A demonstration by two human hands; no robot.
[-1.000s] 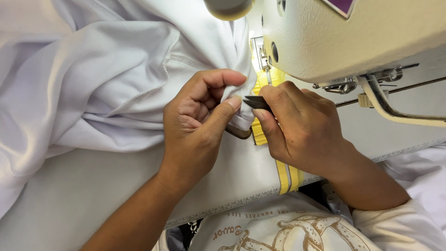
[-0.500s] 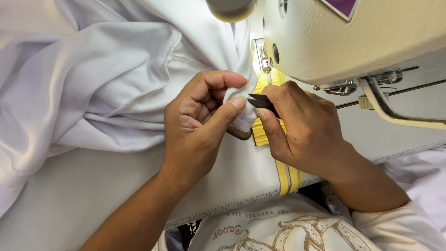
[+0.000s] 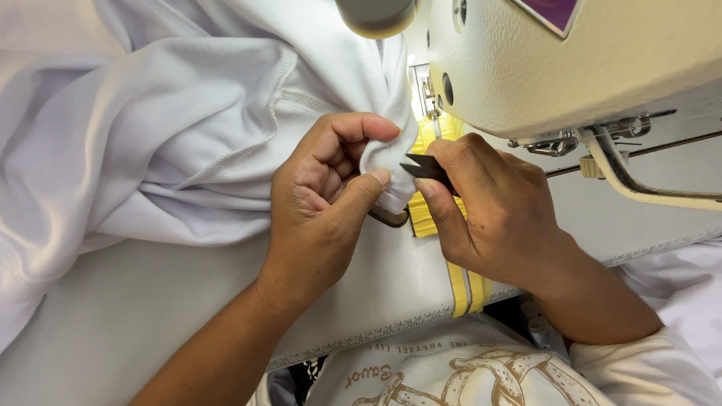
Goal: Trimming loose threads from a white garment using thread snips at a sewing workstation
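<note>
Trimming at frame centre | left hand [image 3: 320, 199] fingers pinching white fabric [image 3: 188, 135] fold | right hand [image 3: 496, 214] fingers gripping black snips [image 3: 425, 168] | next: steady cut.

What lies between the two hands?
In the head view, a pinched fold of white fabric sits between the left hand and the right hand, which holds dark snips.

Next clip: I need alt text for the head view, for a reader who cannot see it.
The left hand pinches a fold of white fabric while the right hand holds small black thread snips against it. Both work on a pale table with yellow tape strips, beside a cream sewing machine.
</note>
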